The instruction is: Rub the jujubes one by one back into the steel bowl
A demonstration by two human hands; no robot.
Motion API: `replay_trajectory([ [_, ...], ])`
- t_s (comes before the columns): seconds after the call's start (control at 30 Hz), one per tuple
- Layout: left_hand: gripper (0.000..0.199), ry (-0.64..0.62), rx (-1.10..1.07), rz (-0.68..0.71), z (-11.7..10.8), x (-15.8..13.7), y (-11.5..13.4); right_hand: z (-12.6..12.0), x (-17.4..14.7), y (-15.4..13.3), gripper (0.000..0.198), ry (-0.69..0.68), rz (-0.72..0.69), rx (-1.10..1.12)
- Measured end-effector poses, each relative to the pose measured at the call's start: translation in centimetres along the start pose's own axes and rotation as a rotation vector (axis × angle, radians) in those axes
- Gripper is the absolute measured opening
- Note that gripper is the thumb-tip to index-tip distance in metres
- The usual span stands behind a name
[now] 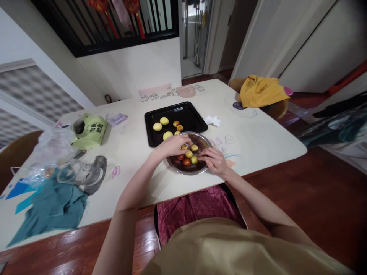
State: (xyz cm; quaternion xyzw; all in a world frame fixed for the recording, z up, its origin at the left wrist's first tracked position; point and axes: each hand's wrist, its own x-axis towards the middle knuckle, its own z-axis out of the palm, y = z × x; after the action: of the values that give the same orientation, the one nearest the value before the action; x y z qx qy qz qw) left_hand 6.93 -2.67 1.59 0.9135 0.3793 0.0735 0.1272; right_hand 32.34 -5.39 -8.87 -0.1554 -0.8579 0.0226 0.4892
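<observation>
A round metal bowl [187, 172] stands near the table's front edge with several small round fruits inside, some yellow-green with brown patches, some red. My left hand [178, 145] reaches over its left rim, fingers bent down around a small yellow-brown fruit [184, 147]; the fingertips are partly hidden. At the right rim, my right hand [214, 159] has its fingers stretched inward, close to a yellow-green fruit [194, 160]; whether they touch it is unclear. Behind the bowl lies a black baking tray [190, 110] holding larger pale-yellow fruits [157, 126] and small brownish-yellow ones [179, 128].
A crumpled white tissue [212, 121] lies right of the tray. On the left are a green paper box [93, 131], clear plastic bag [53, 143], transparent container [82, 173] and teal cloth [54, 206]. A yellow cloth [260, 91] hangs over a chair at the far right.
</observation>
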Motion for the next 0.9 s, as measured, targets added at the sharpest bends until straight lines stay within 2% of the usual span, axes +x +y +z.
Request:
replay_trajectory([
  [0.13,0.023,0.268,-0.065,-0.081,0.2,0.2,-2.6,0.1,-0.1,0.1,0.037,0.005,0.005,0.001],
  [0.2,0.029,0.337,-0.082,-0.135,0.6,0.5,-4.0,0.2,-0.2,0.2,0.039,0.002,0.013,-0.001],
  [0.37,0.033,0.299,-0.158,-0.18,1.1,1.0,-6.4,0.3,-0.4,0.3,0.04,0.0,0.029,0.001],
  [0.47,0.027,0.259,-0.178,-0.186,1.0,0.9,-7.2,0.3,-0.4,0.3,0.04,0.005,0.024,-0.003],
  [0.6,0.033,0.219,-0.182,-0.223,1.1,0.5,-7.8,0.2,-0.4,0.2,0.039,-0.001,0.02,-0.003],
  [0.9,0.034,0.25,-0.17,-0.305,1.9,0.4,-8.1,0.3,-0.3,0.0,0.04,0.019,0.036,0.018],
])
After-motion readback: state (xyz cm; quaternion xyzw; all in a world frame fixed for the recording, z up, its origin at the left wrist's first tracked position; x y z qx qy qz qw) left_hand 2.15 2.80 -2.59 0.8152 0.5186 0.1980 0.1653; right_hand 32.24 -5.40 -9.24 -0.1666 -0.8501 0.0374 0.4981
